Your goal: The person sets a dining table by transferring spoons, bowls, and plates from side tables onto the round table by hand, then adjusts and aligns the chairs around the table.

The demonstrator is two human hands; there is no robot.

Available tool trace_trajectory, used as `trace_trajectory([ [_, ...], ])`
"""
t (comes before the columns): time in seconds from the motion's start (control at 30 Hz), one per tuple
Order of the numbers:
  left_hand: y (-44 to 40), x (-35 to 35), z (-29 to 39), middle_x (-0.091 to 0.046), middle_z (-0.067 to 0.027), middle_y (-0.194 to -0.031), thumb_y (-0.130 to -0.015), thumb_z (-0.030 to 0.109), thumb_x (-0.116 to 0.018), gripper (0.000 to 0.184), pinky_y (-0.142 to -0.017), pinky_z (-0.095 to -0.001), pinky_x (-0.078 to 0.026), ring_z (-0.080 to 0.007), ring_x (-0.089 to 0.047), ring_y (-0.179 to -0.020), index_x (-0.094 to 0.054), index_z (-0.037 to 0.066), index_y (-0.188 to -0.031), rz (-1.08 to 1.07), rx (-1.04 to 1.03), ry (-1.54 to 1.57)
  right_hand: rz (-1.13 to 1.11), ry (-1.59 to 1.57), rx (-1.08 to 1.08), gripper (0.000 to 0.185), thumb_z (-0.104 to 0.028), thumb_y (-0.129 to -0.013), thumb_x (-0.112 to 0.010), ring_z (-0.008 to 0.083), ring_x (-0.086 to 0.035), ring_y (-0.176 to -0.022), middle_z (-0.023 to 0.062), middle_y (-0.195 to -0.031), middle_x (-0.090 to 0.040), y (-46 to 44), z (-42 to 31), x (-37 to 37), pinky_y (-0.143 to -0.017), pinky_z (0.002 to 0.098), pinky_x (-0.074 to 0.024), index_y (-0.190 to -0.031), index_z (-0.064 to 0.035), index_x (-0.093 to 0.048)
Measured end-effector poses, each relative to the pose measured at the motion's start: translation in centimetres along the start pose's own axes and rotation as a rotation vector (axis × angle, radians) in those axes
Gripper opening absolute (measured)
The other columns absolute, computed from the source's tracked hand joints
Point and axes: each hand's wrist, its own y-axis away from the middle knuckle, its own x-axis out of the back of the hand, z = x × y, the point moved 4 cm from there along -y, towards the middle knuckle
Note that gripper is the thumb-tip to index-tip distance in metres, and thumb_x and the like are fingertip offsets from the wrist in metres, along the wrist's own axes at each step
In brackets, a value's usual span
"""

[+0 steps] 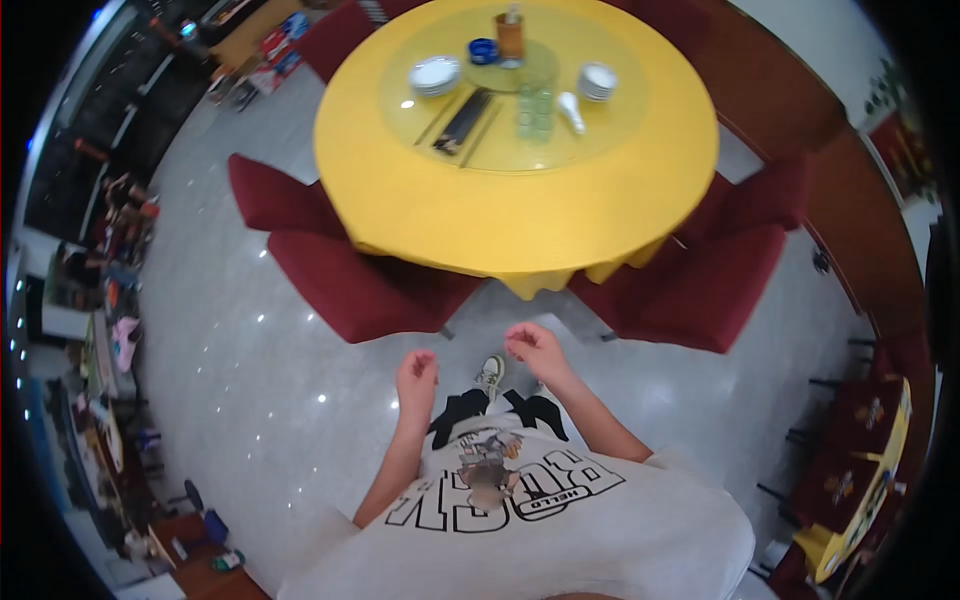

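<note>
the left hand (418, 375) and the right hand (533, 347) are half open, fingers loosely bent, with nothing visible in them. the left red chair (355, 285) lies near, at eleven o'clock from the left hand; the right red chair (680, 290), at two o'clock from the right. beyond, at twelve o'clock, is the yellow table (510, 220), nearer to the right hand. there, a dark long bundle (463, 122) points from seven to one o'clock.

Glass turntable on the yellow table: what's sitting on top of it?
Two stacks of white dishes, greenish glasses, white spoon-like pieces, a dark bundle, a blue container and a brown holder. Each top dish hides the insides of those below; the turntable beneath is covered.
</note>
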Motion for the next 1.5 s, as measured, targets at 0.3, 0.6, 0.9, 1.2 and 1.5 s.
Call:
trace_trajectory([
  [0.3,0.9,12.6,-4.9,-0.057,0.0014,-0.077,-0.086,0.000,-0.059,0.010,-0.058,-0.0222,-0.041,-0.0061,-0.050,-0.065,-0.061,0.003,-0.096,0.146,0.148,0.229,-0.273,0.245,-0.012,0.014,-0.006,-0.088,-0.065,0.0093,-0.061,-0.080,0.0013,-0.090,-0.065,-5.0,-1.3,-15.8,-0.073,0.0251,-0.0504,-0.101,-0.0041,-0.064],
  [0.6,-2.9,31.2,-7.3,-0.058,-0.0001,-0.079,-0.088,0.001,-0.055,0.011,-0.060,-0.0227,-0.042,-0.0077,-0.052,-0.068,-0.062,0.003,-0.096,0.255,0.009,0.219,-0.426,0.349,0.003,0.018,-0.006,-0.088,-0.067,0.0062,-0.059,-0.080,-0.0010,-0.090,-0.064,-9.6,2.3,-33.7,-0.068,0.0225,-0.0470,-0.105,-0.0056,-0.063],
  [0.9,-7.6,41.8,-6.8,-0.058,0.0011,-0.079,-0.088,0.001,-0.057,0.011,-0.061,-0.0216,-0.043,-0.0064,-0.052,-0.068,-0.062,0.004,-0.097,0.271,0.023,0.177,-0.412,0.507,-0.028,0.019,-0.009,-0.088,-0.065,0.0100,-0.062,-0.082,0.0028,-0.090,-0.066,-13.0,2.9,-41.7,-0.075,0.0259,-0.0500,-0.105,-0.0025,-0.064],
  [1.2,-13.6,42.8,-5.4,-0.061,-0.0005,-0.085,-0.088,0.002,-0.056,0.013,-0.065,-0.0220,-0.044,-0.0079,-0.055,-0.074,-0.062,0.005,-0.099,0.211,0.088,0.302,-0.533,0.297,-0.099,0.017,-0.006,-0.087,-0.065,0.0096,-0.060,-0.081,0.0020,-0.088,-0.064,-23.6,7.9,-52.1,-0.074,0.0255,-0.0492,-0.103,-0.0019,-0.064],
  [1.5,-30.9,56.9,4.1,-0.060,0.0007,-0.081,-0.089,0.004,-0.060,0.012,-0.065,-0.0220,-0.044,-0.0065,-0.053,-0.072,-0.063,0.003,-0.101,0.182,0.025,-0.105,-0.413,0.223,0.092,0.017,-0.011,-0.089,-0.064,0.0104,-0.061,-0.077,0.0028,-0.088,-0.067,-41.5,3.4,-62.4,-0.072,0.0271,-0.0499,-0.103,-0.0011,-0.065],
])
